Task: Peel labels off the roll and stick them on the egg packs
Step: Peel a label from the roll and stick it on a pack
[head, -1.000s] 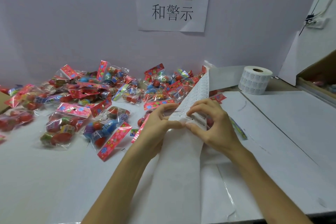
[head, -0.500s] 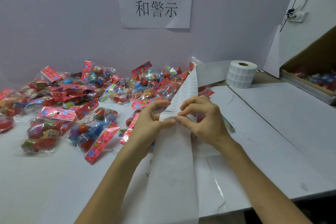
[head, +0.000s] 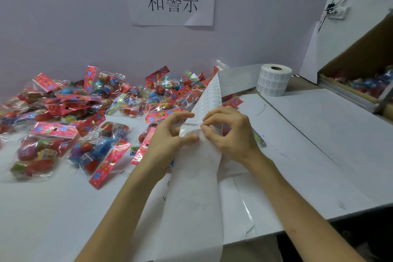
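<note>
Over white table [head: 319, 138], label strip [head: 211, 97] sits apparently pinched between fingers [head: 213, 116].

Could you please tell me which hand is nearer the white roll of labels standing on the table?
Right. The right hand, pinching the white paper label strip, is in front and left of the white cylindrical label roll; the left hand grips the strip farther left.

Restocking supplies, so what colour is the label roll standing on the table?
White, with small dark print; the label roll shows best in the head view.
</note>
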### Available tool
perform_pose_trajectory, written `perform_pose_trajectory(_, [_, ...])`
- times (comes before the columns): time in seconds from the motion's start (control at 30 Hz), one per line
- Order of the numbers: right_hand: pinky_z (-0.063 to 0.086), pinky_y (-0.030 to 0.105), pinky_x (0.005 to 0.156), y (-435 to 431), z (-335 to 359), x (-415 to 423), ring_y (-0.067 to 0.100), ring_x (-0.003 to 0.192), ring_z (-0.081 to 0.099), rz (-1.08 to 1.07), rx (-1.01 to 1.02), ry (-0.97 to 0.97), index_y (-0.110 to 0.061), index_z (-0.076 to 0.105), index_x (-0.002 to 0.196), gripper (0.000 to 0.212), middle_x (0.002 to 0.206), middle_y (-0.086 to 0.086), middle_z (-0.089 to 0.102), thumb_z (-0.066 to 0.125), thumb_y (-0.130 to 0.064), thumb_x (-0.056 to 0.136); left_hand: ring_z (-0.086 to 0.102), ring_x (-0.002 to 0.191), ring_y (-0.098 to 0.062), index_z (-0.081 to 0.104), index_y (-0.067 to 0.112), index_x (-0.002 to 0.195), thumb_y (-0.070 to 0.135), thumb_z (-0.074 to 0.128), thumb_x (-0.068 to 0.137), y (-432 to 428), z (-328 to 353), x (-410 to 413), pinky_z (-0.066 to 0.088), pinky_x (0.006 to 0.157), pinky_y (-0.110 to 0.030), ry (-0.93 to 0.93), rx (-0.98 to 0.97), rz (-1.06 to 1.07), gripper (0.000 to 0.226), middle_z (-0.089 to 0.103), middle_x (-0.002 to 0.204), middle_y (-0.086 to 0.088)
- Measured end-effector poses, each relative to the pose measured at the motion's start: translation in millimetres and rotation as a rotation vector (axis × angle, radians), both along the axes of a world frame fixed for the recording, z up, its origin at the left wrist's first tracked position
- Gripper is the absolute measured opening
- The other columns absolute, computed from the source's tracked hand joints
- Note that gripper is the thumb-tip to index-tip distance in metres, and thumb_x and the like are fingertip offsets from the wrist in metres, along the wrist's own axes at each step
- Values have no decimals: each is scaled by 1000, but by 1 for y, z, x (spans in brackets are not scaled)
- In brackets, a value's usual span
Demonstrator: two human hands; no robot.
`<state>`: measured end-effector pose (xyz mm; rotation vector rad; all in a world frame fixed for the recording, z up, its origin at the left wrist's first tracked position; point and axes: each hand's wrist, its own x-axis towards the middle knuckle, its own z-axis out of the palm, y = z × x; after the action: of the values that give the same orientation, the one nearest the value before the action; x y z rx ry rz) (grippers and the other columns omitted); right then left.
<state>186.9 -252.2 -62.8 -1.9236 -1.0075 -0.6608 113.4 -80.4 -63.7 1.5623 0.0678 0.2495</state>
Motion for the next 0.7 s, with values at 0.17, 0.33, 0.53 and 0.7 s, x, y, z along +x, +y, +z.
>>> perform_pose_trajectory(0.17, [53, 36, 80, -1, 0, 1, 13, 86, 65, -8, -7, -18, -8, 79, 80, 2, 88, 0, 74, 80, -7, 81, 61, 122, -31, 71, 44, 108, 22, 80, 65, -1, 1, 0, 57, 93, -50, 10, 44, 15, 49, 61, 136, 1])
perform_pose_trajectory(0.33, [54, 38, 79, 0, 0, 1, 13, 84, 67, -12, -4, -32, -8, 79, 80, 2, 88, -1, 75, 80, -7, 81, 59, 125, -29, 70, 42, 110, 10, 83, 75, 0, 1, 0, 56, 96, -51, 9, 70, 18, 49, 60, 137, 1])
perform_pose_trajectory(0.53, [56, 33, 78, -1, -1, 4, 16, 83, 70, 5, -13, -14, -7, 79, 85, 1, 89, 1, 76, 77, -7, 85, 59, 111, -18, 69, 40, 111, 3, 79, 81, 1, -1, 0, 51, 76, -25, 3, 81, 23, 49, 61, 136, 1])
perform_pose_trajectory(0.7, [52, 20, 75, -1, -2, 6, 5, 79, 64, -26, 16, 35, -9, 77, 87, 2, 85, -6, 73, 76, -9, 88, 55, 126, -14, 69, 39, 112, 2, 80, 80, 0, -1, 0, 53, 94, -34, 4, 112, 19, 50, 61, 135, 6])
